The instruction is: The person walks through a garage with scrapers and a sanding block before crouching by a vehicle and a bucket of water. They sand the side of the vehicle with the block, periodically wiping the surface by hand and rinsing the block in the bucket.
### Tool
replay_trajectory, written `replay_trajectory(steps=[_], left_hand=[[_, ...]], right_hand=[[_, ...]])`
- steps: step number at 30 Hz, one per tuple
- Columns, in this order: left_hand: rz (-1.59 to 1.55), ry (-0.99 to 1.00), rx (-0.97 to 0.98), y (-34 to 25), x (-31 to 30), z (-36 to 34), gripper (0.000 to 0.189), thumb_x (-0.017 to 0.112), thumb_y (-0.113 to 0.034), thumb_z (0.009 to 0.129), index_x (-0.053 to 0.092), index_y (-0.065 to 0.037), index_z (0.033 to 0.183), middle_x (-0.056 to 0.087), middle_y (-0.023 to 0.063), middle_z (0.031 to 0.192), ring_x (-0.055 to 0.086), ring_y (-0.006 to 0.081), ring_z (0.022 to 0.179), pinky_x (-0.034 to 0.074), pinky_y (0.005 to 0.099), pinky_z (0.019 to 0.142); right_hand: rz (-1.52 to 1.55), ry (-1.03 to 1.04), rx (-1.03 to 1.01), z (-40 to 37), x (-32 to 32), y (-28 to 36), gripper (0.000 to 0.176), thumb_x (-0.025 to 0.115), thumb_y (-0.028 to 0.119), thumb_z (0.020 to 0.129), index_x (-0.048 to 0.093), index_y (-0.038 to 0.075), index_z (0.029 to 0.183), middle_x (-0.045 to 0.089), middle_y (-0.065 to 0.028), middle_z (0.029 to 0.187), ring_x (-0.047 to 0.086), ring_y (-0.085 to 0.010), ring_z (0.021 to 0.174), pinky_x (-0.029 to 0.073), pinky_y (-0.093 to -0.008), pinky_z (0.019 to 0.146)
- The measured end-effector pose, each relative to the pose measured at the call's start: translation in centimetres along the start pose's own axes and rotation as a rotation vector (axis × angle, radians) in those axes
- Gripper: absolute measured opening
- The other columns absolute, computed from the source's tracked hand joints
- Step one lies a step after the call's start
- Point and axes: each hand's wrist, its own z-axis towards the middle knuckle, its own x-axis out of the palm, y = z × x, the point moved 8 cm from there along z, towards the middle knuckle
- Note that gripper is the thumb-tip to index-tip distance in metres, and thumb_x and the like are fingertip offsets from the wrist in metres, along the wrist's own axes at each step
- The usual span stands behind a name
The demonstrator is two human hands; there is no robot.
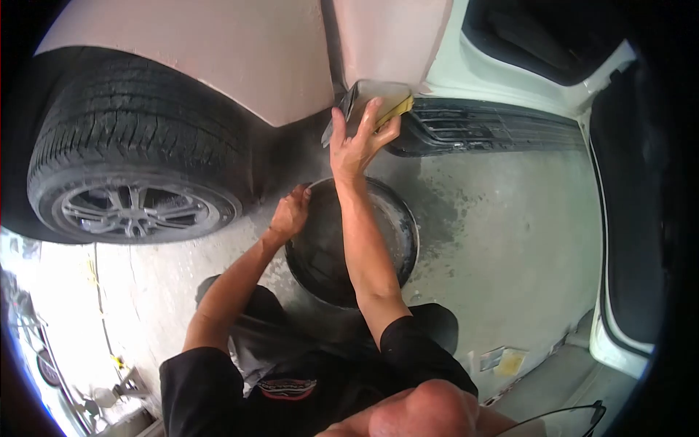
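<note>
My left hand (291, 211) is closed on the upper left rim of a round black basin (317, 251), which has a dark, wet-looking inside. Higher up, my right hand (358, 144) presses a grey sheet of sandpaper (388, 92) against the lower end of the pinkish-white car panel (393, 44). A yellow edge (397, 111), perhaps a sponge or backing pad, shows under that sheet. The thumb and index finger are stretched along it, the other fingers bent. My right forearm crosses over the basin and hides part of it.
A car wheel (135, 204) stands at the left under the fender (218, 51). A black running board (495, 124) extends right toward an open car door (630, 197). Wet patches mark the concrete floor (510, 226). A small packet or paper (502, 360) lies at lower right.
</note>
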Motion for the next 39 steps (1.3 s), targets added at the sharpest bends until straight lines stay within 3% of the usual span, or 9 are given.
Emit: replay_trajectory(steps=[3,9,15,21,27,32,34,36,39], left_hand=[[0.054,0.094,-0.037,0.4,0.3,0.0,0.038,0.039,-0.030,0.105,0.057,-0.001,0.121,0.063,0.0329,0.106,0.056,0.0514,0.107,0.046,0.0561,0.088],[-0.055,0.076,0.034,1.0,1.2,0.7,0.034,0.042,-0.026,0.104,0.058,-0.003,0.123,0.065,0.0319,0.107,0.061,0.0500,0.102,0.049,0.0546,0.089],[-0.008,0.114,0.041,1.2,0.9,0.4,0.036,0.041,-0.026,0.104,0.056,-0.004,0.128,0.065,0.0309,0.109,0.062,0.0492,0.101,0.050,0.0533,0.089],[-0.062,0.143,0.027,1.4,1.1,0.3,0.036,0.040,-0.024,0.105,0.055,-0.002,0.129,0.063,0.0331,0.111,0.061,0.0503,0.102,0.049,0.0540,0.090],[-0.093,0.131,0.088,0.7,1.0,1.0,0.036,0.040,-0.023,0.105,0.054,-0.001,0.129,0.063,0.0338,0.111,0.061,0.0505,0.102,0.048,0.0548,0.089],[-0.115,0.127,0.089,0.7,0.9,0.7,0.036,0.040,-0.022,0.105,0.054,-0.001,0.130,0.064,0.0333,0.108,0.061,0.0507,0.101,0.048,0.0545,0.089],[-0.102,0.099,0.103,0.7,1.2,0.9,0.035,0.040,-0.021,0.104,0.054,-0.001,0.130,0.064,0.0335,0.108,0.061,0.0512,0.101,0.049,0.0543,0.088],[-0.102,0.085,0.122,0.5,1.3,0.8,0.035,0.041,-0.020,0.104,0.055,-0.001,0.129,0.064,0.0339,0.108,0.061,0.0518,0.099,0.049,0.0543,0.088],[-0.096,0.072,0.161,0.3,0.7,1.2,0.034,0.041,-0.019,0.104,0.055,-0.001,0.128,0.064,0.0345,0.106,0.061,0.0523,0.098,0.049,0.0546,0.087]], right_hand=[[0.017,-0.075,-0.035,-1.5,1.0,-0.2,0.076,0.076,0.024,0.088,0.037,0.005,0.152,0.031,-0.0332,0.135,0.038,-0.0488,0.123,0.042,-0.0544,0.095],[-0.196,-0.069,-0.172,7.3,-1.3,6.2,0.069,0.076,0.022,0.089,0.044,0.009,0.149,0.026,-0.0364,0.142,0.035,-0.0534,0.129,0.040,-0.0575,0.099],[-0.040,-0.149,-0.076,-1.6,1.5,0.9,0.071,0.071,0.021,0.091,0.038,0.004,0.152,0.031,-0.0344,0.139,0.035,-0.0486,0.127,0.034,-0.0553,0.104],[-0.228,-0.062,-0.099,5.2,-0.7,4.8,0.073,0.070,0.022,0.092,0.035,0.006,0.153,0.029,-0.0338,0.141,0.033,-0.0494,0.131,0.035,-0.0552,0.105],[-0.132,-0.169,-0.115,-0.2,1.3,2.1,0.072,0.071,0.025,0.092,0.038,0.002,0.151,0.032,-0.0308,0.137,0.039,-0.0444,0.123,0.035,-0.0524,0.104],[-0.282,-0.163,-0.113,8.3,-1.2,7.0,0.069,0.068,0.026,0.094,0.038,0.000,0.151,0.035,-0.0284,0.136,0.042,-0.0421,0.124,0.037,-0.0493,0.104],[-0.208,-0.163,-0.130,4.4,-0.2,5.3,0.070,0.067,0.025,0.095,0.035,0.000,0.152,0.035,-0.0295,0.136,0.039,-0.0445,0.129,0.036,-0.0513,0.106],[-0.116,-0.146,0.026,-1.5,1.7,1.3,0.075,0.067,0.025,0.094,0.030,-0.001,0.154,0.035,-0.0301,0.136,0.037,-0.0462,0.130,0.036,-0.0534,0.105],[-0.125,-0.175,0.005,0.8,0.8,2.7,0.073,0.068,0.024,0.093,0.033,-0.001,0.152,0.036,-0.0306,0.135,0.038,-0.0440,0.125,0.035,-0.0524,0.104]])
